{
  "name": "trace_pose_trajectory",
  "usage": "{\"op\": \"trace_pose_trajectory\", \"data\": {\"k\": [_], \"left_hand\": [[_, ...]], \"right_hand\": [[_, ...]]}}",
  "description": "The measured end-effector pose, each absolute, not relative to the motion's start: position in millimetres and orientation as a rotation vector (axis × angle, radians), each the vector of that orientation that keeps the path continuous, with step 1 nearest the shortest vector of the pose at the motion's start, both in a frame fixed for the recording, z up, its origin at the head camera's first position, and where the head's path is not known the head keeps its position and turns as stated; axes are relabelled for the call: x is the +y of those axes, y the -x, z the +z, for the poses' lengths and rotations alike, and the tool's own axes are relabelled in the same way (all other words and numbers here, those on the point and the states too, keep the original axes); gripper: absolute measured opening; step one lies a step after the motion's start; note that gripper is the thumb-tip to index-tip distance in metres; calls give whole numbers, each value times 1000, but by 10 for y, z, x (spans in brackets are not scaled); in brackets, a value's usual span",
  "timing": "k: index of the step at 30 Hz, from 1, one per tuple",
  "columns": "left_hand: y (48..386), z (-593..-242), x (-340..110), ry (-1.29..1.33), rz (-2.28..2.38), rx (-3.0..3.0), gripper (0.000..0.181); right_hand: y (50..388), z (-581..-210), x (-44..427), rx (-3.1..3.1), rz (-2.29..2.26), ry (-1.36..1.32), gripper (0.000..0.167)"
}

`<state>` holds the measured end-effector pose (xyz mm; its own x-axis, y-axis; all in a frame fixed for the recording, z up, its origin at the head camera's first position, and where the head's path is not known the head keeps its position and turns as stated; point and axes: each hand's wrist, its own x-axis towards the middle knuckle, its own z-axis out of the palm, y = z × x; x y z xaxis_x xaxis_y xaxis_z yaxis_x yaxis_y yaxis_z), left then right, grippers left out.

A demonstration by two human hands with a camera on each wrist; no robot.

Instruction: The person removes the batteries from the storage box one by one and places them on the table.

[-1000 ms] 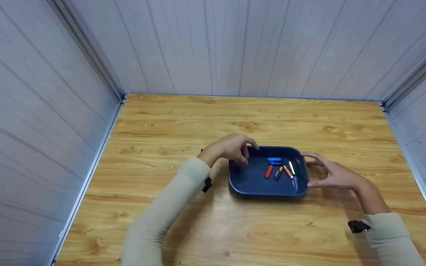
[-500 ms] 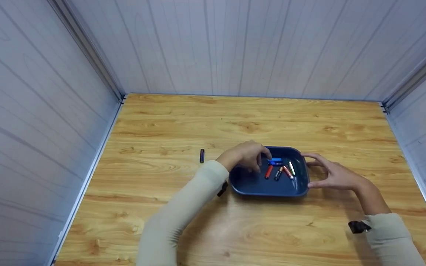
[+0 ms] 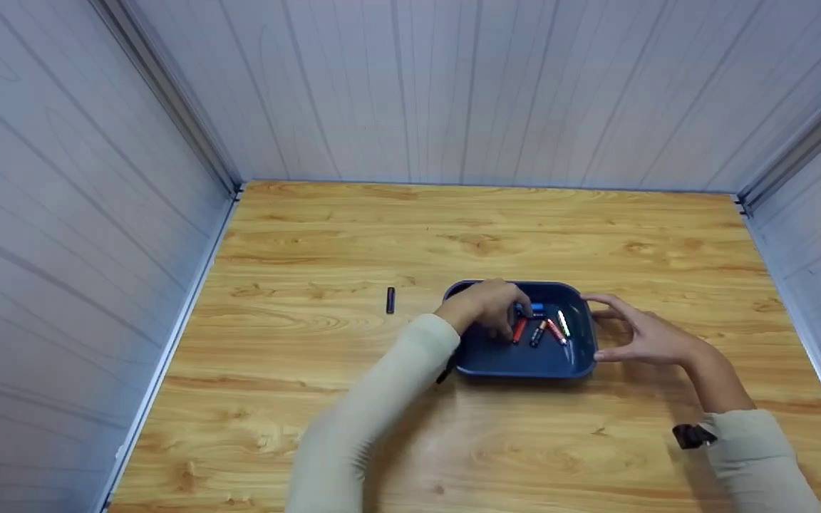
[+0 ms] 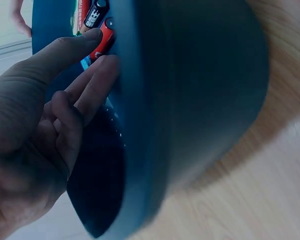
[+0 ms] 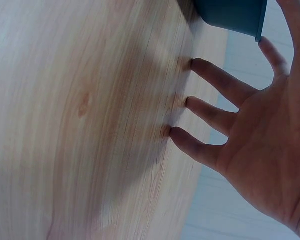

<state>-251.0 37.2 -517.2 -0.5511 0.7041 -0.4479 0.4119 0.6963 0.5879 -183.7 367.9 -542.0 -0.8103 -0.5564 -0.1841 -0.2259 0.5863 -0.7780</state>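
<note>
A dark blue tray holds several batteries: a red battery, a black one with a copper end, a red-and-silver one, a shiny green-and-silver one and blue ones, partly covered by fingers. My left hand reaches down into the tray, thumb and fingers apart, beside the red battery; no battery is plainly gripped. At the tray's right end, my right hand touches the rim with spread fingers. In the right wrist view, three fingertips rest on the table.
Left of the tray, a dark battery lies on the wood-grain table. Pale panel walls enclose the table at the back and both sides.
My left hand has moved right, deeper into the tray, toward the red and blue batteries. The dark battery on the table, hidden behind the hand at first, now shows. My right hand stays put.
</note>
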Motion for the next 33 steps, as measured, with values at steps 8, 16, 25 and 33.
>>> {"op": "trace_pose_trajectory", "data": {"k": [8, 16, 25, 33], "left_hand": [[2464, -5266, 459, -872, 489, 2334, 53], [2420, -5350, 518, -859, 393, 2472, 59], [2432, -5355, 466, -895, 463, 2403, 51], [2454, -5335, 412, -961, 479, 2312, 54]], "right_hand": [[1835, -5422, 3688, 2413, -1092, 637, 97], [1840, -5424, 3692, 2396, -1105, 630, 97], [1842, -5425, 3690, 2386, -1119, 629, 97], [1833, -5416, 3690, 2390, -1085, 608, 96]]}}
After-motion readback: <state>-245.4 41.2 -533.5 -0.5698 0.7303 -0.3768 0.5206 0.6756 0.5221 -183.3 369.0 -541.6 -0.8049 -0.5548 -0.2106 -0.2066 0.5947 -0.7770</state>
